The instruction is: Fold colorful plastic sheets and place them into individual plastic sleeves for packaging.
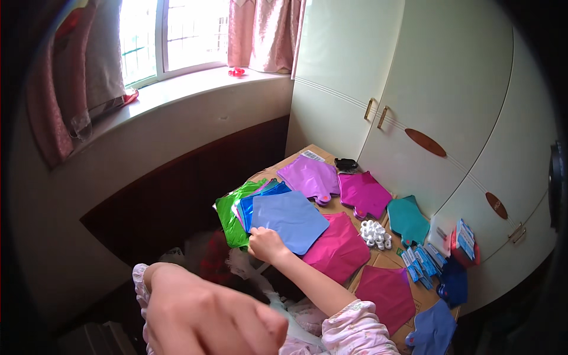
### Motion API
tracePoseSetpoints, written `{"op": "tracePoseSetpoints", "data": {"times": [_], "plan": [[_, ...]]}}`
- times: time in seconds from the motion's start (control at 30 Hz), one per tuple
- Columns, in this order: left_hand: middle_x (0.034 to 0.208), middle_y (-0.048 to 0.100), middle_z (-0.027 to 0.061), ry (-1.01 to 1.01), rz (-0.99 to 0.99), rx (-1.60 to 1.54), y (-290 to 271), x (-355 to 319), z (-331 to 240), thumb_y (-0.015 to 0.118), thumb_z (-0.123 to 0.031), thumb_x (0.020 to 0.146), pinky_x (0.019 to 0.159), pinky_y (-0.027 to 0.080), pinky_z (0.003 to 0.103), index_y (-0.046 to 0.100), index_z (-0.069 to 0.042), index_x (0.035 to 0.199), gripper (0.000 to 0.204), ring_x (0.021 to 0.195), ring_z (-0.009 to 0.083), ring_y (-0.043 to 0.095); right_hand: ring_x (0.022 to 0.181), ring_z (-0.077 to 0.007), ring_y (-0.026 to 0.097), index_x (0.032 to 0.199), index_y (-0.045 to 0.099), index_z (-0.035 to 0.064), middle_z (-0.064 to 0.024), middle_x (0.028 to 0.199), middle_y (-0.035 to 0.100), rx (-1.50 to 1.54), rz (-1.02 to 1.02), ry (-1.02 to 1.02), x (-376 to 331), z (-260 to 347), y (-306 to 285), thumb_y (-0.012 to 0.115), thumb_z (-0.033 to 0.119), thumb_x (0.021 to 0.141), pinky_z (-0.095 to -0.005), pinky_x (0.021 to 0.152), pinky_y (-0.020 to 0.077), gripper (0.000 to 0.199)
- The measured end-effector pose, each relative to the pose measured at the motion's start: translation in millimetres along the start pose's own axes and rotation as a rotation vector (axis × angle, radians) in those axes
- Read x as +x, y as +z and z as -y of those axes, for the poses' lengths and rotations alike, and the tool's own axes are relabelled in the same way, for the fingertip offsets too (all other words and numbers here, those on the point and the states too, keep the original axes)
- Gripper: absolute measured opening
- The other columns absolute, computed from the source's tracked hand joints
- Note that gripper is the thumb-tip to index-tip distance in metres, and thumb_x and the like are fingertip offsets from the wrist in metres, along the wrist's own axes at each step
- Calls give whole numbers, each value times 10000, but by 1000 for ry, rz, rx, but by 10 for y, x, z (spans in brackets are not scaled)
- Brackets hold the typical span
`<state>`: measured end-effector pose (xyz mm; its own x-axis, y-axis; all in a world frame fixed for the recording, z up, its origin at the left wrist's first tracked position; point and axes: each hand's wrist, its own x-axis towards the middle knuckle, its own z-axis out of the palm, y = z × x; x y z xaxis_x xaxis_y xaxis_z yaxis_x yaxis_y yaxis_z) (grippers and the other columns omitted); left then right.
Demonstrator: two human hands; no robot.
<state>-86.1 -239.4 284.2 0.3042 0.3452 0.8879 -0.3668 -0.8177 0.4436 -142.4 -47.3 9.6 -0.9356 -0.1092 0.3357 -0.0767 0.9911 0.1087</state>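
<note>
My right hand (266, 244) is closed on the lower-left corner of a light-blue flat pouch (290, 220), pinching it between the fingertips. The pouch lies on a fanned stack, with a dark-blue pouch (273, 191) and a green shiny pouch (232, 210) showing on its left. Beneath it, to the right, a pink pouch (341, 248) spreads over the cardboard. Close to the camera at lower left, my left hand (207, 310) is raised with its fingers curled in. Whatever it may hold is hidden.
On the cardboard surface (378, 260) lie purple pouches (309, 177), magenta pouches (365, 194), a teal pouch (408, 218), and a crimson pouch (387, 296). White ring-like pieces (375, 234) sit near blue-and-white packets (421, 264). A cream wardrobe (438, 89) stands behind.
</note>
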Motion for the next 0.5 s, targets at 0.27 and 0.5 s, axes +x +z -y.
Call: {"op": "tracePoseSetpoints", "data": {"times": [0.27,0.5], "plan": [[583,513,45,-121,43,-158,92,-19,-123,550,-84,896,552,304,293,597,45,973,158,456,146,438,747,-186,596,662,635,69,-48,789,550,-75,-74,68,93,155,141,748,508,600,-288,645,517,458],[572,527,61,94,104,-83,-170,-484,-155,620,-94,842,553,338,321,618,-23,862,74,475,161,475,747,-180,593,656,626,89,-44,778,548,-155,-41,-22,247,162,144,754,372,629,-274,599,496,312]]}}
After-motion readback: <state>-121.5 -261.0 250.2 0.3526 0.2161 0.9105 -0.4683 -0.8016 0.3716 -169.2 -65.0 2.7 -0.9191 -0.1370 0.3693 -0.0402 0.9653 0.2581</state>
